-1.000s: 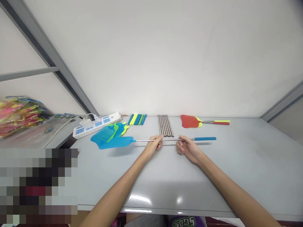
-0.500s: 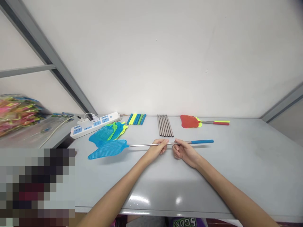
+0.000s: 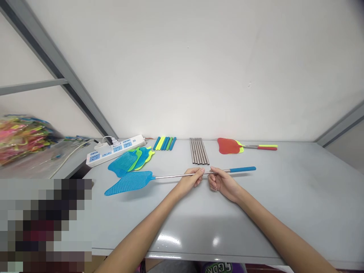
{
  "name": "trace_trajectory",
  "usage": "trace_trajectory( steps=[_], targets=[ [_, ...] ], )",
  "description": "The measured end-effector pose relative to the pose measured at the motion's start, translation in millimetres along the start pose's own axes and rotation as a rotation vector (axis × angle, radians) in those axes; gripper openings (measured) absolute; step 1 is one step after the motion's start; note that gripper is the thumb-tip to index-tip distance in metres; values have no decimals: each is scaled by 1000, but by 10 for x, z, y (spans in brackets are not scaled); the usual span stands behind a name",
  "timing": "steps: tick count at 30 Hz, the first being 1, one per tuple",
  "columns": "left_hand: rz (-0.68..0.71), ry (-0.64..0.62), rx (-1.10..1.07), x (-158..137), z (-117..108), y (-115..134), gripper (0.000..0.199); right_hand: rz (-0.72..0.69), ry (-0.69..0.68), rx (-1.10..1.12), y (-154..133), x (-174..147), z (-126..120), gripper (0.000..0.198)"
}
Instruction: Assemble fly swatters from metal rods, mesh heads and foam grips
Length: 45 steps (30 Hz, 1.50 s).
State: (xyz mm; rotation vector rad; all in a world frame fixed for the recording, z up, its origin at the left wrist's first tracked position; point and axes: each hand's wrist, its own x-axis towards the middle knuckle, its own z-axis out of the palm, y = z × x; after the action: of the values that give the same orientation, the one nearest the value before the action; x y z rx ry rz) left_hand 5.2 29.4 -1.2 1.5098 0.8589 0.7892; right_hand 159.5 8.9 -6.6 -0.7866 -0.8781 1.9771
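Observation:
A blue fly swatter (image 3: 170,176) with a thin metal rod spans the space in front of me, its perforated head to the left and its blue grip to the right. My left hand (image 3: 192,179) is closed on the middle of the rod. Close beside it, my right hand (image 3: 220,180) pinches the rod just left of the grip. Behind my hands lies a row of several metal tubes (image 3: 199,151). Loose blue and green swatter heads (image 3: 124,163) overlap on the table behind the held swatter's head.
Several blue, yellow and green grips (image 3: 165,143) lie in a row by the wall. A white power strip (image 3: 115,151) with plugs is at the back left. Red and yellow fly swatters (image 3: 229,146) lie at the back right. Plastic-bagged items (image 3: 24,138) sit far left on the grey table (image 3: 298,197).
The held swatter has tilted slightly, its blue head dipping lower and its grip end rising a little. Both hands keep their hold on the rod.

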Motion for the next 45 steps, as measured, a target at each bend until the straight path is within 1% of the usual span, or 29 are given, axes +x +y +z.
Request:
trace_trajectory(
  steps=[7,14,33,36,39,42,45],
  targets=[
    [9,-4,-14,0,0,-30,37,24,8,7,7,6,-15,37],
    [-25,-6,-7,-5,12,-13,38,8,-3,7,6,-11,-19,37],
    [-17,2,7,-9,15,-31,37,24,22,-9,-7,-32,-7,38],
    [-28,4,-27,-10,13,-29,38,21,22,-9,-9,-38,-5,37],
    [-57,-49,-121,-14,15,-19,41,7,38,-3,-1,-39,9,35],
    [-108,-105,-244,-13,22,-8,41,-27,81,-6,24,-34,26,34],
    [-129,-109,-292,-10,30,-2,38,-60,144,-22,55,-25,43,33]
  ],
)
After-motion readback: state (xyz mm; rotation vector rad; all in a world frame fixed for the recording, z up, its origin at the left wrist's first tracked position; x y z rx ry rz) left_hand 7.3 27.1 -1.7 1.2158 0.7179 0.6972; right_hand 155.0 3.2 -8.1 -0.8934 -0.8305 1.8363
